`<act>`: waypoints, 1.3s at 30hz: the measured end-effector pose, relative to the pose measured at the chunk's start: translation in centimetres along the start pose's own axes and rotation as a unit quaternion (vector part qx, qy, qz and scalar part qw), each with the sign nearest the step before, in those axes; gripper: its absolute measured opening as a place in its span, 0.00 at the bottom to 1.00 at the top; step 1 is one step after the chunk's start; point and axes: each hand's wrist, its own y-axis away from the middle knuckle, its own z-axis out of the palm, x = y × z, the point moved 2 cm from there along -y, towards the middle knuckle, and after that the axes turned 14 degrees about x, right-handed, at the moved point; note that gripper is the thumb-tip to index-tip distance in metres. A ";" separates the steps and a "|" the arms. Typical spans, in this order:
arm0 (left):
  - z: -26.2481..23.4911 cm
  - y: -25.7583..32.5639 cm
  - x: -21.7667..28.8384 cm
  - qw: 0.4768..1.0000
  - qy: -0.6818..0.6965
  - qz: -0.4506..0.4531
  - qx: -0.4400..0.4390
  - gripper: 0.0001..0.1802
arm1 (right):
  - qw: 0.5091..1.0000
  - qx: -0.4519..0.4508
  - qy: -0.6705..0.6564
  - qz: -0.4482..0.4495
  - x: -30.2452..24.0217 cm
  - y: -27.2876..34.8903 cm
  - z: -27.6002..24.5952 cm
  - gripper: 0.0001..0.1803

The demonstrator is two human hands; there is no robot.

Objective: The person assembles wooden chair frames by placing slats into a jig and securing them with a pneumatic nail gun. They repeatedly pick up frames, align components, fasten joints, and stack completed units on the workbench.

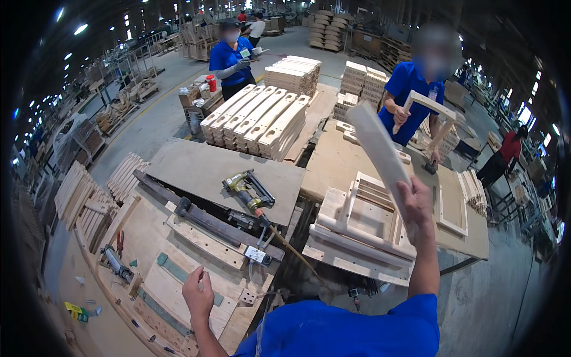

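My right hand is raised over the right table, closed round the lower part of a long, pale wooden slat that tilts up and to the left. Below it, wooden frame pieces lie stacked on the table. My left hand hovers over the wooden jig board, its fingers curled; whatever is inside them, if anything, is hidden. Near that hand, a green strip runs along the jig. Further up the jig lies a curved wooden rail with holes, against a dark metal bar.
A green nail gun with a hose lies on the grey tabletop. Stacked slotted wooden rails stand behind it. Across the right table, a co-worker holds a wooden frame. Another person stands at the back. Red-handled pliers lie left.
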 end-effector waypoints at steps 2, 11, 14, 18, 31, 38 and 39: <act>-0.8 0.6 -1.1 0.999 0.021 -0.025 0.027 0.14 | 0.991 0.016 -0.129 0.025 -3.3 0.2 -0.4 0.16; -3.3 -0.5 5.6 0.966 0.034 0.235 0.101 0.29 | 0.822 -0.145 -0.538 0.114 -14.8 6.1 9.6 0.15; -4.9 0.0 8.5 0.944 0.019 0.318 0.086 0.35 | 0.784 -0.245 -0.548 0.159 -19.2 9.9 13.5 0.21; -5.5 0.8 9.5 0.938 -0.018 0.347 -0.004 0.35 | 0.696 -0.359 -0.564 0.261 -22.3 14.1 16.6 0.22; -3.9 1.6 2.5 0.934 -0.066 0.334 -0.103 0.30 | 0.674 -0.466 -0.539 0.194 -24.5 17.2 20.5 0.30; -2.8 0.2 3.0 0.934 -0.061 0.339 -0.094 0.29 | 0.677 -0.485 -0.525 0.174 -23.8 15.4 23.0 0.32; -2.7 0.0 3.1 0.934 -0.058 0.341 -0.091 0.29 | 0.671 -0.488 -0.529 0.178 -23.9 15.2 23.2 0.32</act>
